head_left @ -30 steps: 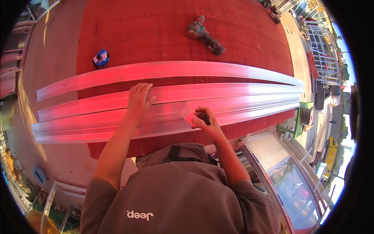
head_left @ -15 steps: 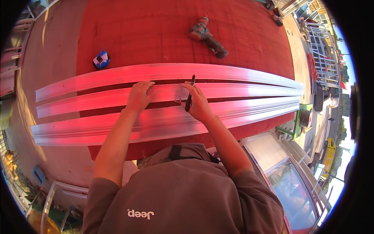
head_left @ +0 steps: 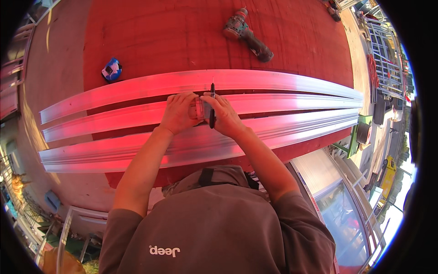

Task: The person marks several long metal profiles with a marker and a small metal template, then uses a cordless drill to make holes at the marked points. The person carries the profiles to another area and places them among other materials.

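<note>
Long silvery metal profiles lie side by side across the red table: a far one [head_left: 264,81], a middle one [head_left: 264,103] and a near, ridged one [head_left: 292,129]. Over the middle one, my two hands meet at a short, squarish, see-through or shiny piece [head_left: 199,108]. My left hand [head_left: 177,115] has its fingers closed on the left side of it. A slim black pen [head_left: 212,119] stands out from my right hand [head_left: 228,119], which grips it between thumb and fingers, tip pointing away from me. The right fingers also touch the short piece; its exact shape is partly hidden.
A cordless drill [head_left: 248,35] lies on the red tabletop [head_left: 159,36] beyond the profiles. A blue and white tape measure [head_left: 112,69] rests at the far left. Near my right side are a framed glass panel [head_left: 340,212] and a green stand [head_left: 353,142].
My left hand has moved right and taken hold of the short piece. My right hand has shifted slightly left, still with the pen, bringing both hands together.
</note>
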{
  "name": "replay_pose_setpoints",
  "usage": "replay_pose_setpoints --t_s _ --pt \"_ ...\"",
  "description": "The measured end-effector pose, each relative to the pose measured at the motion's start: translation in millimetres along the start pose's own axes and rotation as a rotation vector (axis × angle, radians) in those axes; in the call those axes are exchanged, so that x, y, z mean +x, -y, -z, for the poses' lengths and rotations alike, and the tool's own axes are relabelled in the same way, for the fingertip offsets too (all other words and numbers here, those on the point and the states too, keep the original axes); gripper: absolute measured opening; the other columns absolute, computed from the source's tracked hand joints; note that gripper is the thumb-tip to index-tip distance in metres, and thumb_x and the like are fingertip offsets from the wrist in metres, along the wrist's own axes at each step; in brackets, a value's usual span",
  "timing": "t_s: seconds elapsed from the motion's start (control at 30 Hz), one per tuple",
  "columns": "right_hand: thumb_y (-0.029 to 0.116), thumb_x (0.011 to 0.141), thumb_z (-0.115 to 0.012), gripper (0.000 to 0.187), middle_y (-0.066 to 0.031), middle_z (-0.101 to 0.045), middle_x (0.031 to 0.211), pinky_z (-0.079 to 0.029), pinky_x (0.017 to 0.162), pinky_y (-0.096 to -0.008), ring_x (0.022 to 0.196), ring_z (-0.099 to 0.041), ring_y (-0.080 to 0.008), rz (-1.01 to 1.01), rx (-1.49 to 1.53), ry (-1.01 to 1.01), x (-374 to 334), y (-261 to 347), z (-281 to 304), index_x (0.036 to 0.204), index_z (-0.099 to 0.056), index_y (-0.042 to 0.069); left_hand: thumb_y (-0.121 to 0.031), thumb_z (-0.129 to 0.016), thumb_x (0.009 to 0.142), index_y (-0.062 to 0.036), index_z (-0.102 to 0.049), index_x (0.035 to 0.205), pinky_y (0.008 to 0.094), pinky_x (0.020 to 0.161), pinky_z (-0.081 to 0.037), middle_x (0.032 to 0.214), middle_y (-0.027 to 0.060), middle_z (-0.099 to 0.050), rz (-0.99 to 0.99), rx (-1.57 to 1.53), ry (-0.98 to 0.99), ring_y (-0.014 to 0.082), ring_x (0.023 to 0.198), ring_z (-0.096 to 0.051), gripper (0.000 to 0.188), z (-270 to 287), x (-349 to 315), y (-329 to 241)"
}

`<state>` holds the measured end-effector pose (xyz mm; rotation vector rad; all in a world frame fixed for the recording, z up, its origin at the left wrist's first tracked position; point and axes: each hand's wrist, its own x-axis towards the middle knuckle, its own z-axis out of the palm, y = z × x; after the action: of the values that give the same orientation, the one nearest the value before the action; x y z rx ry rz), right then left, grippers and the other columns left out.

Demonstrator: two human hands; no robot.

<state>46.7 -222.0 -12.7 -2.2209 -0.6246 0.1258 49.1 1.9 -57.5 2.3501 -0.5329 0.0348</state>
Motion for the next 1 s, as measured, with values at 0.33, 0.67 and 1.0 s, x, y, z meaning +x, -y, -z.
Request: replay_pose_setpoints --t_s 0.33,0.67,1.0 --pt "0.009 0.076 -0.088 0.074 -0.0175 -0.058 0.146 -0.044 0.113 -0.0478 0.134 -0.055 -0.0399 -0.011 -0.009 -0.01 -2.4 -5.0 -2.1 0.142 -0.055 0.01 -0.036 -0.095 0.065 -0.0141 -0.059 0.136 0.0457 0.109 -0.04 0.135 0.0054 -0.064 -0.019 0.02 0.009 0.0266 0.129 -0.059 0.083 0.8 0.0 0.8" --pt "0.017 0.093 -0.081 0.038 -0.0069 -0.069 0.104 -0.055 0.089 -0.035 0.096 -0.067 -0.0217 -0.274 0.185 -0.421 -45.2 -28.8 12.2 0.124 -0.063 0.006 -0.033 -0.09 0.068 -0.0162 -0.058 0.133 0.0455 0.109 -0.04 0.128 0.0062 -0.065 0.022 0.066 0.055 0.028 0.126 -0.059 0.074 4.8 4.1 -9.5" --pt "0.034 0.111 -0.056 0.043 -0.0037 -0.067 0.109 -0.051 0.091 -0.0293 0.096 -0.061 -0.0117 -0.384 0.548 -0.592 -74.2 -23.7 11.9 0.138 -0.064 0.001 -0.034 -0.092 0.068 -0.015 -0.06 0.127 0.0462 0.106 -0.042 0.123 0.0073 -0.067 -0.015 0.097 0.032 0.0306 0.121 -0.062 0.07 7.0 6.5 -12.4"
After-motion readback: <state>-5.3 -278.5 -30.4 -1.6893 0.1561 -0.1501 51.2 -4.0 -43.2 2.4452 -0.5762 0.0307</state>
